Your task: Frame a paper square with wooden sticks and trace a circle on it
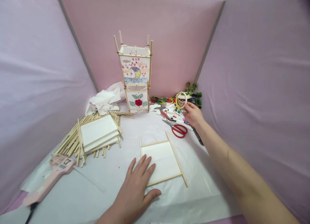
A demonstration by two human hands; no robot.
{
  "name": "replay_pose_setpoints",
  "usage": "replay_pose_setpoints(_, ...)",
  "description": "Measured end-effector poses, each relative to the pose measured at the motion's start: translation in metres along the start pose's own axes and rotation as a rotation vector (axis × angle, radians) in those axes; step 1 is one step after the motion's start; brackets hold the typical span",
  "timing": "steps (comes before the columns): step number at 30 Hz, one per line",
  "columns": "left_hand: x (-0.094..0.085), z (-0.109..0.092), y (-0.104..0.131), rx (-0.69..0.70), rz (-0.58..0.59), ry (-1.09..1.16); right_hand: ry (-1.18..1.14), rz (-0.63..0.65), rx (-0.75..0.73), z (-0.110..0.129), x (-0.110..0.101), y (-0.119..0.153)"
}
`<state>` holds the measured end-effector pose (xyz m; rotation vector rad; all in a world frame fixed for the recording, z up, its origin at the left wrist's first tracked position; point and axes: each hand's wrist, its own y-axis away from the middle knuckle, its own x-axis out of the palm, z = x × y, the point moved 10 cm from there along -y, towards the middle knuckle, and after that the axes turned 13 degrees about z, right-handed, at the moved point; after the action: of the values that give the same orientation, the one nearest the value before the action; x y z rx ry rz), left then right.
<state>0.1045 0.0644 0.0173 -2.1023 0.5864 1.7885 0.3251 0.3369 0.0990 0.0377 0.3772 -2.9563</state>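
Note:
My left hand [138,188] lies with fingers spread over the left edge of a wooden stick frame [181,162] that has a white sheet [164,161] across it. Farther off on the right, my right hand [192,113] pinches a white ring [181,100], which looks like a roll of tape, by its lower right edge. The ring is held upright above a cluster of pens and tools. Red-handled scissors [179,130] lie on the table just to the left of my right wrist.
A tall lantern-like stick structure [135,69] with drawn panels stands at the back. At left are stacked white framed panels [98,130] on wooden sticks [69,143], crumpled white cloth [106,98] and a pink glue gun [50,178]. Pliers [166,115] and green leaves [191,87] are at back right.

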Motion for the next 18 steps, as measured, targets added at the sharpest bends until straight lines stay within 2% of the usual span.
replay_pose_setpoints(3,-0.003,0.003,0.001,-0.015,-0.053,0.032,0.086,0.158,-0.072,0.028,0.035,0.055)
replay_pose_setpoints(4,-0.005,0.005,0.002,-0.032,-0.083,0.054,0.291,0.337,-0.184,0.044,0.063,0.079)
replay_pose_setpoints(6,-0.011,0.012,0.005,-0.090,-0.142,0.114,0.641,0.592,-0.387,0.059,0.110,0.133)
replay_pose_setpoints(8,-0.014,0.019,0.006,-0.156,-0.175,0.179,0.888,0.705,-0.474,0.054,0.136,0.177)
replay_pose_setpoints(10,-0.016,0.021,0.007,-0.194,-0.185,0.215,1.039,0.732,-0.482,0.042,0.147,0.203)
replay_pose_setpoints(12,-0.016,0.020,0.006,-0.195,-0.180,0.222,1.118,0.764,-0.463,0.029,0.151,0.218)
replay_pose_setpoints(18,-0.008,0.016,0.003,-0.171,-0.126,0.177,1.172,0.853,-0.415,0.008,0.155,0.223)
